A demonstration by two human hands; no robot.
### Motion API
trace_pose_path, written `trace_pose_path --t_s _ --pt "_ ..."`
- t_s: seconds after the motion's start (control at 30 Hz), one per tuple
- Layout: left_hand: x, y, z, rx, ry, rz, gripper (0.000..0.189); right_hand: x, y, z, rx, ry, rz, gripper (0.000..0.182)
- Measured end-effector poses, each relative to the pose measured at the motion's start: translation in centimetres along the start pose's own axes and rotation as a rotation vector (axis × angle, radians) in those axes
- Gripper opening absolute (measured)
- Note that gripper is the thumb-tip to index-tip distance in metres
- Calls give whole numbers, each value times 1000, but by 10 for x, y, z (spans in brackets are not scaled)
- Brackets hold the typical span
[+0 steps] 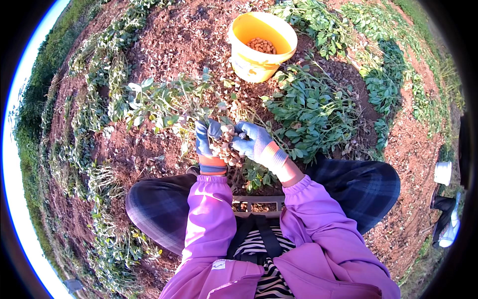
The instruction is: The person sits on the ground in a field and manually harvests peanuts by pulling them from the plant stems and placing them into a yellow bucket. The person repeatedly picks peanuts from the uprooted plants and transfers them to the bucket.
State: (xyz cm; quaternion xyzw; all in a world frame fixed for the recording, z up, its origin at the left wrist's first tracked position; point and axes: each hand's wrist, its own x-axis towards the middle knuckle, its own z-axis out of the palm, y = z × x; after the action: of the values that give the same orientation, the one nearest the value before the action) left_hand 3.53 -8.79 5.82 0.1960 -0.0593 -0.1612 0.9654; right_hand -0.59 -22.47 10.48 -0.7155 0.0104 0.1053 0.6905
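My left hand (206,139), in a blue and orange work glove, grips an uprooted peanut plant (168,101) near its roots. The leafy stems stretch forward and left over the soil. Between my hands hangs the plant's cluster of peanut pods (226,144), pale and partly soil-covered. My right hand (254,140), gloved alike, has its thumb and fingers curled around pods at the right side of this cluster; exactly which pods they hold is hidden. Ahead stands a yellow bucket (257,56) with loose peanuts (261,45) in its bottom.
A heap of green peanut plants (313,108) lies right of the bucket. More pulled plants (112,82) form a row on the left. My bent knees flank a slatted plastic piece (261,205). At the far right are a white bucket (443,173) and part of another person (446,220).
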Motion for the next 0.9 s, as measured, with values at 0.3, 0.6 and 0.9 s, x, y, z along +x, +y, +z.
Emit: trace_pose_path --t_s 0.3,0.6,0.9 --pt "-3 -6 -5 -338 -91 -103 38 -7 9 12 708 210 169 7" --pt "-6 -11 -17 -316 -147 -125 34 0 24 7 910 246 339 6" --pt "-5 -6 -3 -250 -89 -116 34 3 11 -23 959 -9 320 10"
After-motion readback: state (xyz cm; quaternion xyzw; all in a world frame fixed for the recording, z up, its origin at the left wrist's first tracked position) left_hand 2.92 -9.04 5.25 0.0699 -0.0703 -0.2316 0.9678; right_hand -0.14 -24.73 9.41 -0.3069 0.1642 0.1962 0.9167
